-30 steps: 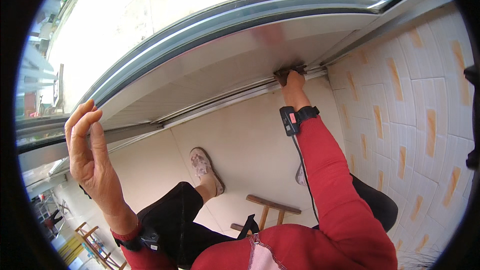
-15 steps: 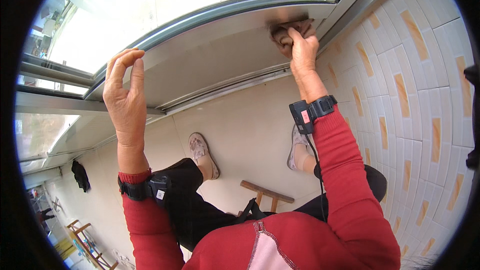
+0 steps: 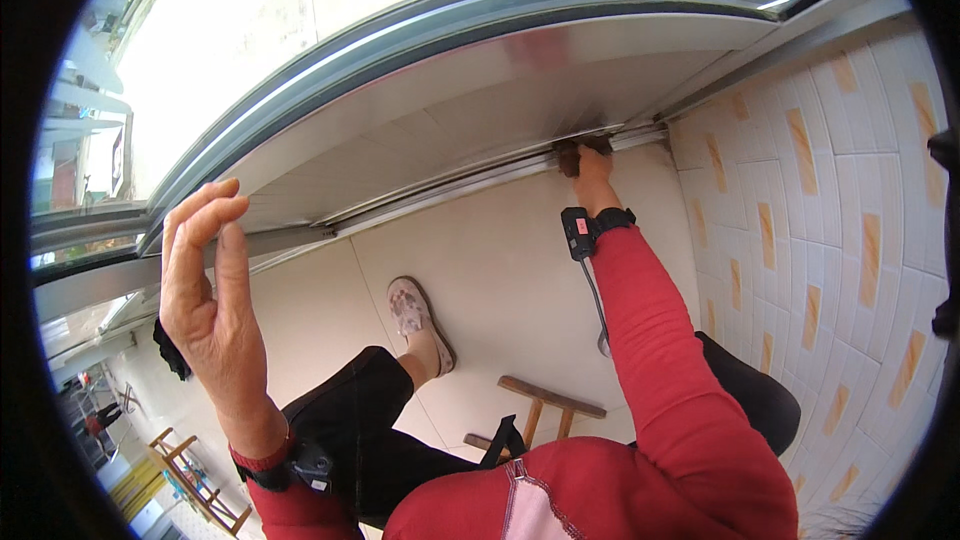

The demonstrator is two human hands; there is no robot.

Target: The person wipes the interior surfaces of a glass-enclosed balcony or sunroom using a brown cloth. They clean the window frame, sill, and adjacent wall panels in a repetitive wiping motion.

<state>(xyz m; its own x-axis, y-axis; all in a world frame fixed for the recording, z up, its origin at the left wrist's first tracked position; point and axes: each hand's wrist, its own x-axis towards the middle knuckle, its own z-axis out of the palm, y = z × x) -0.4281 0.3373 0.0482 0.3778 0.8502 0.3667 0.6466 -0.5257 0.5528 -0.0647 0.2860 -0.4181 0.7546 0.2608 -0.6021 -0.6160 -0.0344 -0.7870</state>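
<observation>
Right fingers [image 3: 594, 164] closed on brown cloth [image 3: 569, 158], at foot of door panel [image 3: 450, 100], by track [image 3: 480, 184] running left-to-right. Left hand [image 3: 215, 315] empty, loosely curled, well apart from cloth.

Indoors, likely a home; small shop not ruled out. Signs: glazed metal-framed panel [image 3: 470, 95] running down to a floor track [image 3: 430, 202], pale large-tile floor [image 3: 500, 260], wall [image 3: 838, 230] of whitish tiles with amber oblongs, wooden stool [image 3: 550, 396] close by, more wooden furniture [image 3: 168, 457] farther back at left. Beyond the glass, bright outdoor ground [image 3: 250, 50]
</observation>
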